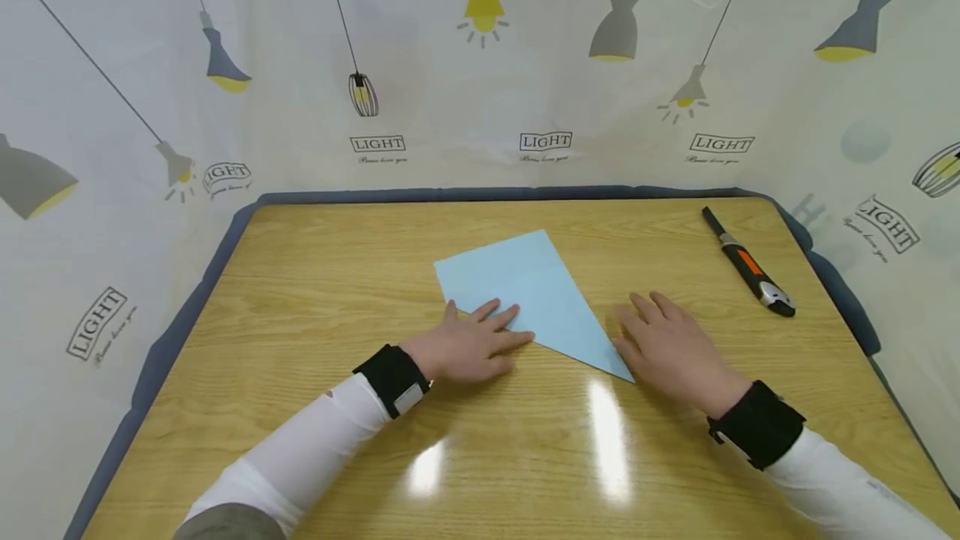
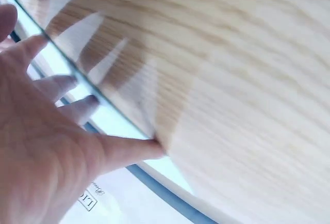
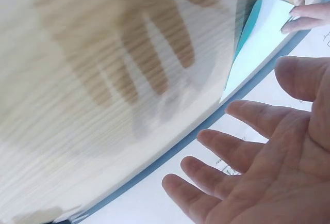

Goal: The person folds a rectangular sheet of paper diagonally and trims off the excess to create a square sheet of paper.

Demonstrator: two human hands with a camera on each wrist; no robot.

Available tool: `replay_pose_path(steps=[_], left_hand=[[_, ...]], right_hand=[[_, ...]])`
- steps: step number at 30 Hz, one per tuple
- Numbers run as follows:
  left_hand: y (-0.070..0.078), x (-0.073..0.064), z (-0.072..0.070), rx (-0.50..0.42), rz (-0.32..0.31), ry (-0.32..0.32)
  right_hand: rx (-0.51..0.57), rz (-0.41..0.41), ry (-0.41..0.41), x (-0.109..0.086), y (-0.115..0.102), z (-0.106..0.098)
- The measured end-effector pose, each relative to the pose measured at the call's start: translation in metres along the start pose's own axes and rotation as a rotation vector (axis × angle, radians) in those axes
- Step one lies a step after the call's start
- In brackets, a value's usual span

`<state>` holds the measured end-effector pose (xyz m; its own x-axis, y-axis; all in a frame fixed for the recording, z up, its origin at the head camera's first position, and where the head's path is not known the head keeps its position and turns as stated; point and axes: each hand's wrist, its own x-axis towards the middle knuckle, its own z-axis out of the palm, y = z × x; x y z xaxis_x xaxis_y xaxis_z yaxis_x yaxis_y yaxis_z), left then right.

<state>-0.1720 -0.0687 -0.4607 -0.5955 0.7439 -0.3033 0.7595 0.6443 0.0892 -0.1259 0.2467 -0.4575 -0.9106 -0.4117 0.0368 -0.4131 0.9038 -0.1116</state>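
- On the blue paper (image 1: pixel 517 273), the left hand (image 1: pixel 471 348) rests spread fingertips.
- Beside its right corner, the right hand (image 1: pixel 675 352), fingers apart.
- Beneath it, the table (image 1: pixel 330 273).
- Seemingly mid-fold; next move likely calls for creasing.

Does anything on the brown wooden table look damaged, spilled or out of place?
Nothing looks spilled or damaged. The light-blue angular paper sheet lies askew: its sides are not parallel to the far edge of the brown wooden table.
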Motion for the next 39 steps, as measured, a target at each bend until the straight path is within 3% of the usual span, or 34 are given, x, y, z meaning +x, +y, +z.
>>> replay_pose_path(steps=[5,9,18,26,31,39], left_hand=[[-0.006,0.009,0.003,0.064,0.049,0.064],[-0.010,0.015,0.000,0.014,0.057,0.094],[-0.012,0.022,-0.002,0.011,0.058,0.103],[-0.013,0.023,0.002,0.071,-0.010,0.128],[-0.015,0.027,-0.001,0.034,-0.075,0.142],[-0.030,0.035,-0.001,0.024,-0.219,0.230]], right_hand=[[-0.002,-0.028,-0.010,0.022,-0.006,0.005],[-0.005,-0.030,-0.017,0.039,-0.005,0.007],[-0.003,-0.007,-0.131,0.060,0.002,0.011],[-0.025,-0.002,-0.200,0.067,0.000,0.008],[-0.027,-0.004,-0.204,0.070,0.000,0.007],[0.002,-0.029,-0.121,0.075,0.004,0.005]])
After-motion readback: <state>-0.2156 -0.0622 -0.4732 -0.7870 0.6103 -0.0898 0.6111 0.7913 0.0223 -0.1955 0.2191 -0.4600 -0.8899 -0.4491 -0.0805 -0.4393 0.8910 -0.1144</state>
